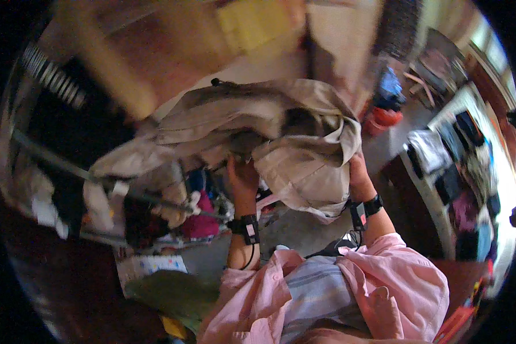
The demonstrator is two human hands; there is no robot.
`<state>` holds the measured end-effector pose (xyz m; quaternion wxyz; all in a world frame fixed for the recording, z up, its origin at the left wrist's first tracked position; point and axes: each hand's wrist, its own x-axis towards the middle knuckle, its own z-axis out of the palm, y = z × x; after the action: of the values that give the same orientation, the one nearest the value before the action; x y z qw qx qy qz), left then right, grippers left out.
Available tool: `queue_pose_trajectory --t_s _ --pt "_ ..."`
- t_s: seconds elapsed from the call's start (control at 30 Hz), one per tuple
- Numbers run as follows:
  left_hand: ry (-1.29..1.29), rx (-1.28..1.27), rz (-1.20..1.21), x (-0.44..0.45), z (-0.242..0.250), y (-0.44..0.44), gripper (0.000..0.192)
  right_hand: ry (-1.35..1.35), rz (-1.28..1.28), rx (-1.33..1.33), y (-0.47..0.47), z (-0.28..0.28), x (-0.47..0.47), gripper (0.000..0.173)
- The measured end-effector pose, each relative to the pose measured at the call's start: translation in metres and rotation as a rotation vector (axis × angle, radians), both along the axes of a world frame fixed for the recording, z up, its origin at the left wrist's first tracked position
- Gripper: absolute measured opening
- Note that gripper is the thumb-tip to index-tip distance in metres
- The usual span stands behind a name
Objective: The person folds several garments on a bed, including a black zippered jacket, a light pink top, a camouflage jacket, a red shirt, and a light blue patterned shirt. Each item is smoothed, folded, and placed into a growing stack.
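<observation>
A beige cloth garment (305, 172) is held up in front of me, its folds blurred and spread toward the left. My left hand (243, 174) grips its lower middle, with the fingers partly hidden by the cloth. At the garment's right edge, my right hand (357, 170) has hold of the fabric, and its fingertips are hidden behind a fold. A dark opening shows in the cloth between the two hands. The garment's exact kind cannot be told. Each wrist carries a black strap with a small device and a cable.
At right, several folded clothes (430, 148) lie on a pale surface. A red tub (382, 120) stands on the floor beyond. On the left, a metal rail (51, 152) crosses before piled clothes, including a magenta cloth (202, 219). A green cloth (172, 292) lies lower left.
</observation>
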<state>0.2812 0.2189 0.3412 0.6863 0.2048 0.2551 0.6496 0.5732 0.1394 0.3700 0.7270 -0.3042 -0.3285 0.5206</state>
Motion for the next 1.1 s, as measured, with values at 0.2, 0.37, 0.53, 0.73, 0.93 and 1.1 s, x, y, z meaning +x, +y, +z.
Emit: queue_pose_trajectory --t_s 0.2,0.37,0.53,0.73,0.93,1.1 --pt "0.562 0.073 -0.222 0.126 -0.083 -0.056 0.027 -0.165 0.115 0.316 -0.104 -0.003 0.150 0.034" --pt "0.610 -0.270 -0.354 0.176 -0.097 -0.086 0.029 -0.119 -0.188 0.203 -0.189 0.001 0.240 0.032" --pt "0.731 -0.214 -0.619 0.267 -0.114 -0.107 0.030 -0.504 -0.331 -0.058 -0.213 -0.025 0.320 0.016" --pt "0.783 -0.034 -0.774 0.373 -0.103 -0.122 0.032 -0.275 -0.621 -0.247 -0.271 -0.048 0.411 0.023" --pt "0.771 0.080 -0.907 0.444 -0.102 -0.096 0.035 -0.474 -1.041 -0.304 -0.332 -0.032 0.513 0.027" --pt "0.743 0.170 -1.150 0.575 -0.100 -0.080 0.036 -0.653 -1.436 -0.271 -0.429 0.045 0.607 0.032"
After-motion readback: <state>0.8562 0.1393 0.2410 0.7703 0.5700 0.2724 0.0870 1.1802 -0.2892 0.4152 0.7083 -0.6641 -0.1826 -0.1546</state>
